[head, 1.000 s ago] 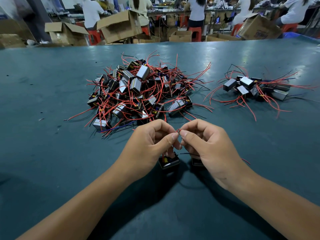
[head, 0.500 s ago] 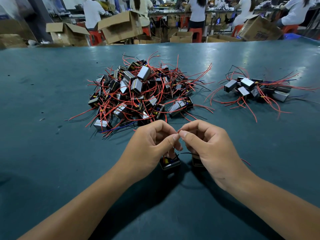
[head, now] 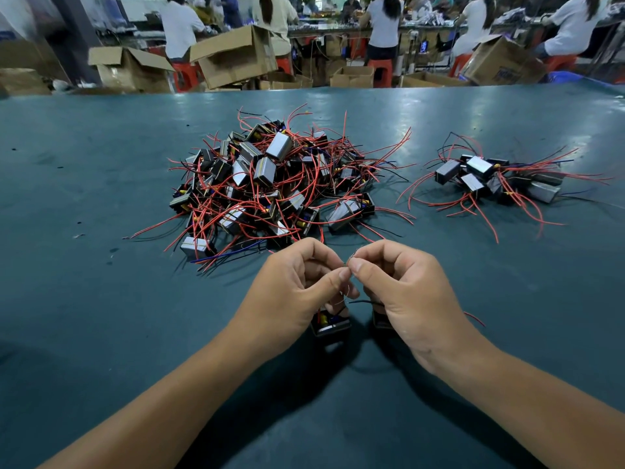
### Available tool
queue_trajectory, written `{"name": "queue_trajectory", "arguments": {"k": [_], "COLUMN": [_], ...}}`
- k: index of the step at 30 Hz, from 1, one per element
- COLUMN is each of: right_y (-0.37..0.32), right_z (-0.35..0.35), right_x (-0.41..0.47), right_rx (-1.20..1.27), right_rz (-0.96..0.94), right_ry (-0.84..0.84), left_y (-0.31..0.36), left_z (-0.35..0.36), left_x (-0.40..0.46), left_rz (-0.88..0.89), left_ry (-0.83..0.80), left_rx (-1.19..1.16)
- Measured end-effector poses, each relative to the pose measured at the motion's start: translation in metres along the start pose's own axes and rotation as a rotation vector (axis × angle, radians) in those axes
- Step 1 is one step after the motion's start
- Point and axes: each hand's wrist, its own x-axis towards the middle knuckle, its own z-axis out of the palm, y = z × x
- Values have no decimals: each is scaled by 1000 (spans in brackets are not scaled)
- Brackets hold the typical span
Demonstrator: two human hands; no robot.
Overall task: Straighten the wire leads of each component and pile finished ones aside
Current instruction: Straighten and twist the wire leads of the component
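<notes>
A small black box-shaped component with a yellow part on top (head: 329, 324) hangs just above the dark teal desk (head: 84, 299), below and between the two hands, partly hidden by the left one. A thin wire lead (head: 348, 262) rises from it to where the hands meet. The left hand (head: 294, 292) has its fingers curled and its thumb and forefinger pinched on that lead; the right hand (head: 402, 292) is curled the same way and pinches the lead right beside it, so the fingertips of both hands nearly touch. A short black wire (head: 367, 302) runs across the gap under the thumbs. A second dark component (head: 380, 321) peeks out beneath the right hand; whether the hand holds it cannot be told. A loose red wire end (head: 475, 319) shows just right of the right wrist.

Beyond the hands, near the middle of the desk, lies a large tangled heap of black and silver components with red wire leads (head: 270, 184). Well apart from it, to the right, sits a smaller pile of the same components (head: 497, 179) with their red leads fanned outward.

Past the far edge of the desk stand open brown cardboard boxes (head: 233, 55) and red plastic stools (head: 380, 71), with people in white shirts (head: 382, 23) at a long bench.
</notes>
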Motion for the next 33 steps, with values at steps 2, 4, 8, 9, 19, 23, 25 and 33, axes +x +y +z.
{"name": "queue_trajectory", "arguments": {"k": [2, 4, 8, 9, 19, 23, 25, 33], "right_y": [0, 0, 2, 2, 3, 1, -1, -6], "right_z": [0, 1, 1, 0, -2, -1, -1, 1], "right_x": [0, -1, -1, -1, 1, 0, 0, -2], "right_rx": [25, 29, 43, 42, -66, -147, -169, -242], "right_rz": [-3, -9, -4, -4, -39, -90, -115, -157], "right_ry": [-6, -4, 6, 8, 3, -36, -61, -92], "left_y": [0, 1, 1, 1, 3, 9, 14, 21], "left_z": [-1, -1, 0, 0, -4, -9, -11, -12], "left_x": [-1, -1, -2, -2, -4, -3, -2, 2], "left_rz": [-2, -2, -5, -5, 76, 211, 298, 308], "left_ry": [-6, -6, -5, -8, 64, 145, 139, 86], "left_rx": [3, 13, 29, 30, 125, 347, 528, 687]}}
